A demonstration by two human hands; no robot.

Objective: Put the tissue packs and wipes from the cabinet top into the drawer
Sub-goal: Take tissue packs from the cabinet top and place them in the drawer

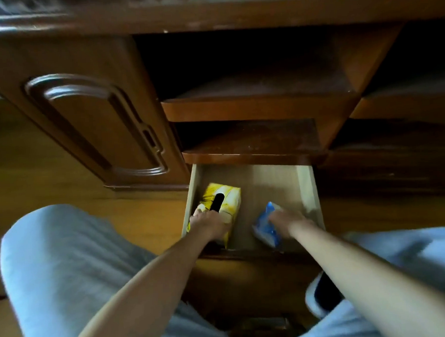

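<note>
The light wooden drawer (307,187) is pulled out at the bottom of the brown cabinet. Inside, at the left, lies a yellow tissue pack (229,195) with a black oval opening; my left hand (211,224) grips its near end. At the right lies a blue and white wipes pack (267,224), and my right hand (287,221) rests on it with fingers closed over its right side. The cabinet top (208,14) runs along the upper edge, blurred.
Two open shelves (251,107) sit above the drawer, with a panelled cabinet door (98,123) to the left. My knees in grey shorts flank the drawer. A white and black slipper (319,297) stands on the wooden floor below my right arm.
</note>
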